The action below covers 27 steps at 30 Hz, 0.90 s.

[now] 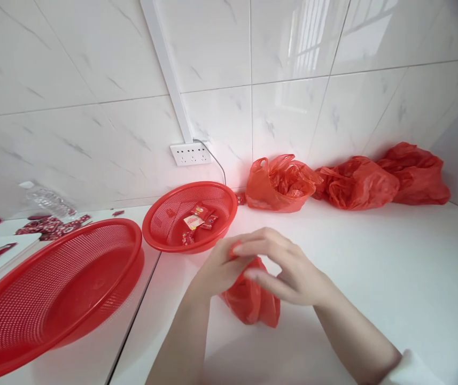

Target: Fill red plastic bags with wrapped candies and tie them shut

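A small red plastic bag hangs from my left hand, just above the white tabletop. The left fingers close round its gathered neck, and a bit of red plastic pokes out above them. Arched over the bag from the other side is my right hand, its thumb apart from its curved fingers. Those fingertips reach the red bit at the top of the left hand; I cannot tell whether they press on it. Whatever is inside the bag is hidden.
Behind my hands stands a round red basket with several small packets. A larger red basket is at the left, near a clear bottle and scattered packets. Red bags line the tiled wall below a socket.
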Available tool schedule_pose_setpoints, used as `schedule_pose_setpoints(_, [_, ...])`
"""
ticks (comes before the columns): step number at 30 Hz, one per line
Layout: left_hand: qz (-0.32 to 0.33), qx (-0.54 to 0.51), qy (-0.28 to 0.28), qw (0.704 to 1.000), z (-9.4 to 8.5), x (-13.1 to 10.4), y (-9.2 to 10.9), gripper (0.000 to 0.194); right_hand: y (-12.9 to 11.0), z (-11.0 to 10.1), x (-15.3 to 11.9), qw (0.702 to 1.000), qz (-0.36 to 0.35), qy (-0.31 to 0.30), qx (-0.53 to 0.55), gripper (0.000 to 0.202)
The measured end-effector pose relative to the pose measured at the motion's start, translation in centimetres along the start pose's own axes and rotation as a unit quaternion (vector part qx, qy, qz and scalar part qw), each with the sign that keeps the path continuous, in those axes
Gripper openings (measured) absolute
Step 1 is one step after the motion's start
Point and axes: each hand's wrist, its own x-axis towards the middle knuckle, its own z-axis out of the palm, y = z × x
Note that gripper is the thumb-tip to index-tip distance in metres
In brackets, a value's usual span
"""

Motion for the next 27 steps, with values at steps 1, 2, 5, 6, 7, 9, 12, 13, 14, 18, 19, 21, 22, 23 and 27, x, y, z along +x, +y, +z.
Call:
schedule_pose_setpoints(1, [-0.016,0.014,-0.009,1.000,-0.2,0.2,0.1,0.014,0.4,-0.2,-0.1,0.999,0.037,0.011,-0.021,0.034])
schedule_pose_setpoints(2, [-0.037,0.027,-0.016,0.999,-0.4,0.3,0.2,0.019,0.8,-0.4,-0.1,0.996,0.079,0.022,-0.041,0.035])
schedule_pose_setpoints(5, [-0.095,0.054,-0.034,0.993,-0.7,0.4,0.2,0.034,2.0,-0.9,-0.4,0.984,0.173,0.003,-0.031,0.035])
schedule_pose_setpoints(6, [-0.105,0.063,-0.045,0.991,-0.7,0.4,0.0,0.038,2.3,-0.9,-0.4,0.982,0.191,-0.013,-0.002,0.033])
schedule_pose_setpoints(7, [-0.110,0.068,-0.052,0.990,-0.7,0.4,-0.1,0.041,2.5,-1.0,-0.4,0.978,0.205,-0.023,0.030,0.028])
schedule_pose_setpoints(9, [-0.114,0.057,-0.059,0.990,-0.7,0.3,-0.5,0.045,2.8,-0.9,-0.3,0.970,0.230,-0.021,0.079,0.017])
schedule_pose_setpoints(12, [-0.109,-0.022,-0.069,0.991,-1.0,0.5,-1.1,0.052,3.3,-1.1,-0.2,0.960,0.266,0.023,0.080,0.013])
schedule_pose_setpoints(13, [-0.105,-0.056,-0.071,0.990,-1.1,0.7,-1.2,0.054,3.6,-1.3,-0.2,0.958,0.274,0.046,0.068,0.013])
schedule_pose_setpoints(14, [-0.103,-0.088,-0.067,0.988,-1.3,0.8,-1.3,0.055,3.8,-1.5,-0.2,0.956,0.278,0.074,0.055,0.013])
schedule_pose_setpoints(18, [-0.106,-0.173,-0.013,0.979,-1.8,1.3,-1.3,0.051,4.2,-2.8,-0.7,0.957,0.243,0.151,0.057,0.012])
schedule_pose_setpoints(19, [-0.108,-0.197,-0.005,0.974,-1.8,1.4,-1.3,0.050,4.0,-3.0,-0.8,0.965,0.217,0.133,0.069,0.010])
schedule_pose_setpoints(21, [-0.112,-0.253,-0.015,0.961,-1.8,1.6,-1.4,0.046,3.2,-3.3,-0.9,0.983,0.157,0.042,0.084,0.007])
schedule_pose_setpoints(22, [-0.111,-0.278,-0.028,0.954,-1.8,1.6,-1.5,0.043,2.8,-3.4,-0.9,0.988,0.134,-0.011,0.081,0.007])
schedule_pose_setpoints(23, [-0.107,-0.294,-0.039,0.949,-1.8,1.7,-1.5,0.039,2.4,-3.4,-0.8,0.988,0.119,-0.059,0.074,0.009])
schedule_pose_setpoints(27, [-0.048,-0.203,-0.062,0.976,-2.1,1.5,-1.6,0.018,2.1,-3.0,-0.7,0.980,0.125,-0.136,0.071,0.021])
